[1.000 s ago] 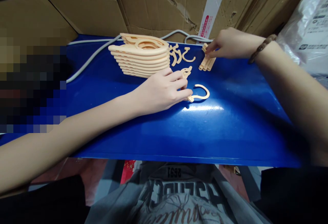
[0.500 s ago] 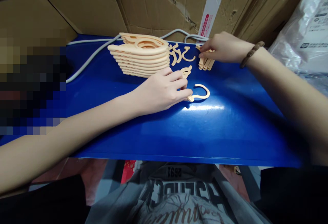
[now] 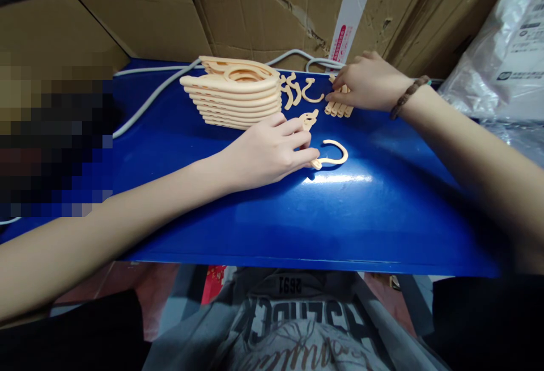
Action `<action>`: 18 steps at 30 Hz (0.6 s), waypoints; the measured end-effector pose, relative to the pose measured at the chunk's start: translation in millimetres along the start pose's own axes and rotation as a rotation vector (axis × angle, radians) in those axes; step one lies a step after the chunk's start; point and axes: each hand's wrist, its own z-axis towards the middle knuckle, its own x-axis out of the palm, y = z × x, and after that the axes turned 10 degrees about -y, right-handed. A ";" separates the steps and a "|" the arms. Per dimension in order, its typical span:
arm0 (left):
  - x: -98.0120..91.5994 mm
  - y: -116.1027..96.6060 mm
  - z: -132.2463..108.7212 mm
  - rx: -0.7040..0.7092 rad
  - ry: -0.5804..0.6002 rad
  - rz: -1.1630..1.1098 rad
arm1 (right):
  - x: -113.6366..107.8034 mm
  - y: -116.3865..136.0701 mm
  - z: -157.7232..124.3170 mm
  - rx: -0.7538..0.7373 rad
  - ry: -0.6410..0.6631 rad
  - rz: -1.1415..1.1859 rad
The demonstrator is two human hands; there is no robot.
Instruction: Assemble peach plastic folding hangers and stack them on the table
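My left hand (image 3: 272,150) lies low over the table, its fingers closed around the base of a cream plastic hanger hook (image 3: 341,158) whose curve points right. Just beyond those fingers is a small cream clip-like piece (image 3: 310,119). Beside my left hand rises a stack of cream plastic hangers (image 3: 233,96), laid flat on one another. My right hand (image 3: 365,83) is at the back, thumb and fingers on a row of short cream plastic bars (image 3: 339,109), partly hidden beneath it. More loose hooks (image 3: 312,90) lie between the stack and the bars.
The blue table (image 3: 255,224) has its front edge close to my body. Cardboard boxes (image 3: 263,8) stand along the back, with a white cable (image 3: 153,99) running before them. Clear plastic packaging (image 3: 505,54) sits at the right. A blurred-out patch covers the left side.
My right hand has shifted slightly left, and the bars under it have moved left too, with more of their ends in sight. My left hand and the hook have stayed put.
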 end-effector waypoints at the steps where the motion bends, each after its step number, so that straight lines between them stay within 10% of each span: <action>1: 0.0 0.0 0.1 0.001 -0.002 -0.002 | -3.7 3.2 0.1 -0.008 0.044 -0.088; 11: -0.1 1.6 0.1 0.019 -0.007 0.000 | -34.6 0.4 -4.6 0.157 0.084 -0.182; 18: -2.8 -2.6 4.1 -0.001 -0.036 0.050 | -46.9 45.3 -65.6 0.175 -0.124 -0.024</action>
